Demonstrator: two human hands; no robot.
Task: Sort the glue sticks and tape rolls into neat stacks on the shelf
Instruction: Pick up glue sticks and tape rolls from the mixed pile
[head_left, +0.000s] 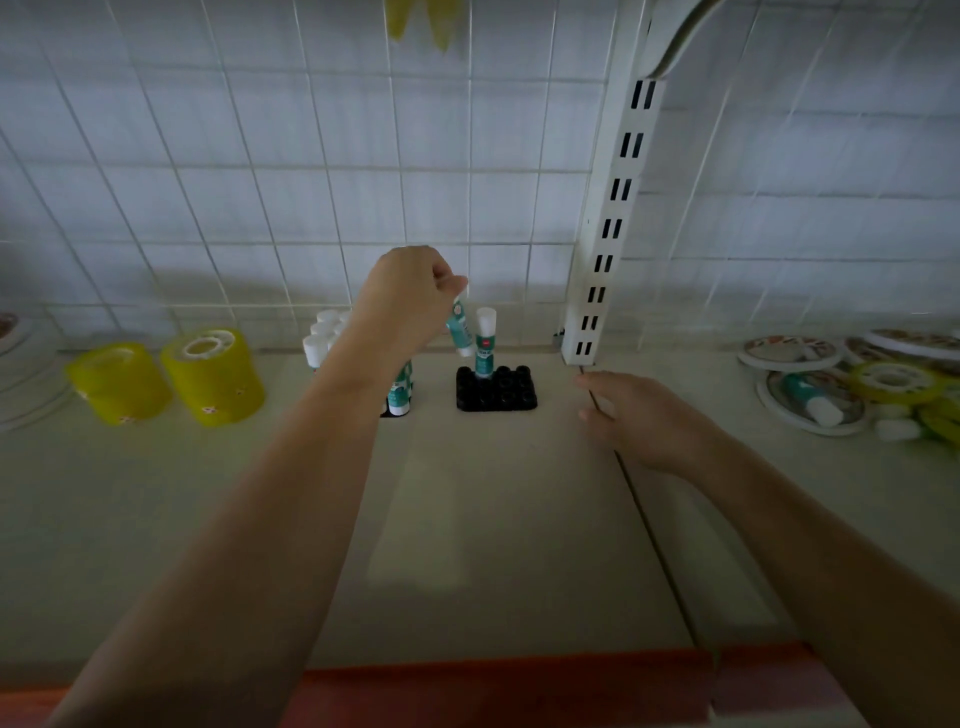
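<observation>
My left hand (410, 296) pinches a teal-and-white glue stick (459, 327) by its top, tilted above a black holder tray (506, 396). One glue stick (485, 342) stands upright in that tray's back left socket. Behind my left forearm a second holder carries several upright glue sticks (324, 335). Two stacks of yellow tape rolls (215, 375) stand at the left, the other stack (118, 383) beside it. My right hand (636, 418) rests on the shelf with relaxed fingers and holds nothing.
A white slotted upright post (613, 228) stands at the back right of the tray. At the far right lie flat tape rolls (789, 352), a yellow roll (891, 387) and loose glue sticks (813, 402). A wire grid backs the shelf. The shelf's front edge is orange-red.
</observation>
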